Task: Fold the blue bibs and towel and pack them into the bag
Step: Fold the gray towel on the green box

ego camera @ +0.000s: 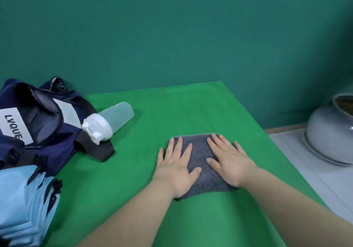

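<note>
Bibs (23, 199): pale blue stack at the worktop's (133, 180) near left corner, touching the bag; probably staged for packing. Layers too bunched to count.
Bag (38, 117): 1, navy, mouth gaping, likely so cloth can go in.
Bottle (110, 120): 1, on its side, cap against the bag.
Left hand (175, 168): flat on the towel's left half, fingers (178, 145) straight and apart, gripping nothing.
Towel (198, 157): 1, grey striped, folded small, mid-worktop; pressed, I judge, to set the creases.
Right hand (229, 162): likewise flat, on the right half.
Pot (328, 132): 1, grey, off the worktop, well apart.
</note>
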The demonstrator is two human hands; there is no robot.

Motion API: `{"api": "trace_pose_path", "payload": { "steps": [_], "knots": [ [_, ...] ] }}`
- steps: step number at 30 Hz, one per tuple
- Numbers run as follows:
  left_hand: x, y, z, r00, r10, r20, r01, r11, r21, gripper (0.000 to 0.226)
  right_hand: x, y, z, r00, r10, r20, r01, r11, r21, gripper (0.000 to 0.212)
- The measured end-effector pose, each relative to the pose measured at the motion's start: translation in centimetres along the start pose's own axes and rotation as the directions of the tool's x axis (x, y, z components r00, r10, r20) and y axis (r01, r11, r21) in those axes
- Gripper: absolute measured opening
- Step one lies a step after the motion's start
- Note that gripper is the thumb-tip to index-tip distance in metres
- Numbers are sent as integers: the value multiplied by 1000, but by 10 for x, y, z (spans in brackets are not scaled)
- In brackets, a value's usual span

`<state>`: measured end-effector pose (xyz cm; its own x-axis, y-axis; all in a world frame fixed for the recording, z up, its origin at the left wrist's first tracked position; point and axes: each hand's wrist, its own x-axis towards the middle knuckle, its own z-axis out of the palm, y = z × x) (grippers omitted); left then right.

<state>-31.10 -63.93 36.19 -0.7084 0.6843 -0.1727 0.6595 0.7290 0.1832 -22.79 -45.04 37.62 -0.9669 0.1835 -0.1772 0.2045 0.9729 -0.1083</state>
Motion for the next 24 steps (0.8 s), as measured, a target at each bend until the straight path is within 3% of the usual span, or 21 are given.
{"api": "trace_pose_path", "payload": {
  "steps": [6, 10, 13, 16, 20, 24],
  "knots": [
    [84, 39, -8, 1000, -5, -17, 5, 999, -42, 81, 48, 73, -18, 995, 95, 7, -95, 995, -4, 76],
    [129, 64, -11, 1000, -4, -19, 3, 999, -40, 81, 71, 114, -25, 991, 132, 11, -132, 991, -2, 92],
    [142, 70, -8, 1000, -7, -27, 5, 998, -68, 81, 81, 129, -25, 993, 116, 25, -116, 993, -1, 78],
    [143, 67, -8, 1000, 2, -21, -3, 996, -88, 80, 80, 124, -31, 991, 120, 59, -117, 992, -41, 82],
    [126, 53, -18, 999, 49, 21, -44, 980, -194, 78, 69, 104, -55, 980, 189, 56, -167, 947, -273, 105],
    [76, 26, -25, 999, 35, -7, -36, 969, -244, 73, 47, 63, -72, 981, 183, -70, -190, 974, -126, 104]
  ]
}}
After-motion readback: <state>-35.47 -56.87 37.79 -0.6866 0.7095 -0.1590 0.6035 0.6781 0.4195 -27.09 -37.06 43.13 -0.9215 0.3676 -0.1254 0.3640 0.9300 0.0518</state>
